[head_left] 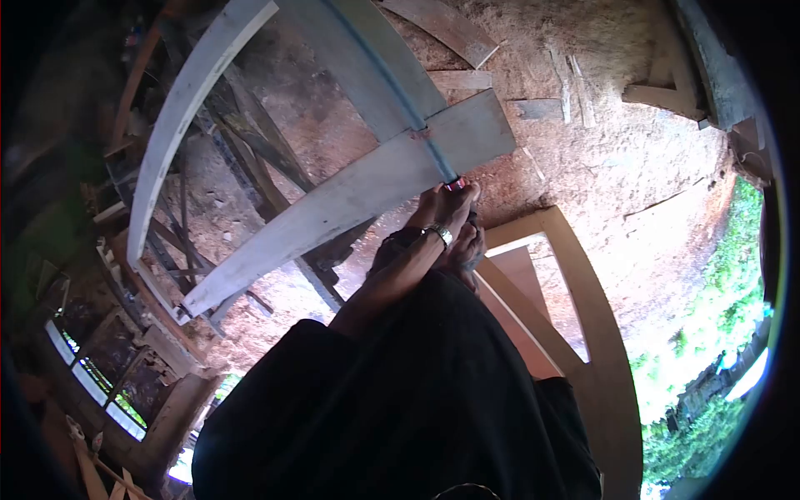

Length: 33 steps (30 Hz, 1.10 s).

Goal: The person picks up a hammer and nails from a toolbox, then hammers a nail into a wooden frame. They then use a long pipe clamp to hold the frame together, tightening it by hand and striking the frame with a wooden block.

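A long bar clamp [398, 96] with a blue-grey bar lies across a wide grey board [350, 62] and a curved wooden piece [333, 200]. Its near end has a red part just above my hands. My left hand [452, 207], with a metal watch on the wrist, is closed around the clamp by that red part. Just below, my right hand [468, 248] is closed at the dark handle end; its fingers are partly hidden. A second curved strip [187, 117] rises at the left of the curved piece.
Close on my right stands a curved wooden frame [596, 308] with a slanted bar inside. Dark timbers [250, 167] lie beneath the boards at left. Offcuts [450, 29] are scattered on the sawdust-covered ground [617, 167]. Green plants [725, 275] show at the far right.
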### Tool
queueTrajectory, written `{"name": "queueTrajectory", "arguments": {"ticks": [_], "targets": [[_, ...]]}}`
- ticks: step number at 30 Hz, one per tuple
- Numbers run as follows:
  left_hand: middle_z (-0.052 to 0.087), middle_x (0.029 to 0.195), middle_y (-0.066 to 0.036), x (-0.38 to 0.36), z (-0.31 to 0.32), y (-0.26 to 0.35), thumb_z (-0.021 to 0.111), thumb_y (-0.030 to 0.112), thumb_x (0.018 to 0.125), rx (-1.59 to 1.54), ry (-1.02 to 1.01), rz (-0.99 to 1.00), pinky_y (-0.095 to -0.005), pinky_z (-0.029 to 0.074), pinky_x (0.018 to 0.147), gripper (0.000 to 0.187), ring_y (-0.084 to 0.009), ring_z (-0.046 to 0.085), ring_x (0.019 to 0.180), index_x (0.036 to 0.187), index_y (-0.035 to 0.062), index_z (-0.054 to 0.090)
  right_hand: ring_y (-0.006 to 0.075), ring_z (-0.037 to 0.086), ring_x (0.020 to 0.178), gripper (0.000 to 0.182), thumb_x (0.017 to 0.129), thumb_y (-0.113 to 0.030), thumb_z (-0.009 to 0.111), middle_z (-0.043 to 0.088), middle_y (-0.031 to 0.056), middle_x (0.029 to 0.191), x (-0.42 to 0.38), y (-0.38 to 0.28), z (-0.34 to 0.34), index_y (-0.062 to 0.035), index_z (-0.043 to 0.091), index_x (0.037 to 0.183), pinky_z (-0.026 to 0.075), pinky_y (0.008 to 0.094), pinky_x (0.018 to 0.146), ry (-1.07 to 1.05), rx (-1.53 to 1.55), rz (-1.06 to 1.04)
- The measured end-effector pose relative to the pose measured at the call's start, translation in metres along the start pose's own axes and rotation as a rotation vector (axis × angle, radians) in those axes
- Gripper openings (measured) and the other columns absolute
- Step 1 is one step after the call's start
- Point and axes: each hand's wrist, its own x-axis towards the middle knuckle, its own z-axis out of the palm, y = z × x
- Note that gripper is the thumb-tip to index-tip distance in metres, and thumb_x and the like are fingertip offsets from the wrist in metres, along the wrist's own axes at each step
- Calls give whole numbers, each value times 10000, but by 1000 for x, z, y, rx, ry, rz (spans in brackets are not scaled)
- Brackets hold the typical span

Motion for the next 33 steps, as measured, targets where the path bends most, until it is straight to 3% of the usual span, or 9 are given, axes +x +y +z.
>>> {"name": "queueTrajectory", "arguments": {"ticks": [1,2,5,6,8,10,12,23,33], "targets": [[541,751,73,5,1,-9,729,169,862,41,-13,111,-281,375,549,154,-60,457,646,827,118,587,404,609,762,596,1054,-508,365,629,207,765,-2,1,0,-12,603,825,458,517,710,27,-6,18],[541,751,49,-2,7,0,721,153,855,46,28,92,-295,386,578,158,-76,464,668,813,112,574,310,607,662,636,1060,-522,350,590,139,666,-4,-3,-4,-22,574,735,475,463,650,60,-126,29],[545,755,22,-13,15,24,712,141,848,47,94,62,-311,399,611,158,-95,475,691,803,104,565,213,551,544,680,1063,-564,322,518,75,578,28,6,-41,-52,542,672,451,392,531,-514,16,461],[547,756,21,-16,14,30,711,143,848,35,107,56,-312,401,612,156,-96,477,691,806,103,566,167,469,448,712,1063,-594,283,493,46,561,47,1,-61,-82,498,617,381,350,431,-748,175,665],[550,760,18,-24,10,41,710,148,848,28,140,52,-315,404,615,152,-99,482,693,812,101,569,134,351,405,711,1043,-650,290,354,-11,495,61,-29,-70,-141,397,558,287,340,399,-795,36,779],[554,763,15,-28,-4,56,708,153,847,25,206,45,-317,407,619,149,-102,486,695,817,99,573,227,511,453,577,1016,-555,486,497,66,547,95,-58,-81,-88,569,689,408,382,426,-973,-173,953],[557,766,13,-33,-23,71,706,157,847,30,292,35,-320,410,622,146,-105,491,696,823,98,576,235,519,468,559,1011,-546,494,505,74,563,119,-71,-70,-82,570,710,415,387,437,-1069,-299,1018],[576,783,-1,-30,-74,80,698,183,846,-55,549,-10,-334,426,640,141,-122,517,705,853,88,594,280,561,548,475,982,-497,536,549,120,650,152,-67,-17,-50,576,827,454,413,496,-1089,-420,607],[593,798,-14,-27,-55,80,690,206,845,24,464,27,-347,441,656,154,-137,540,713,880,79,610,320,600,622,432,955,-453,575,589,161,729,143,-59,-26,-21,582,934,489,436,549,-1029,-447,199]]}}
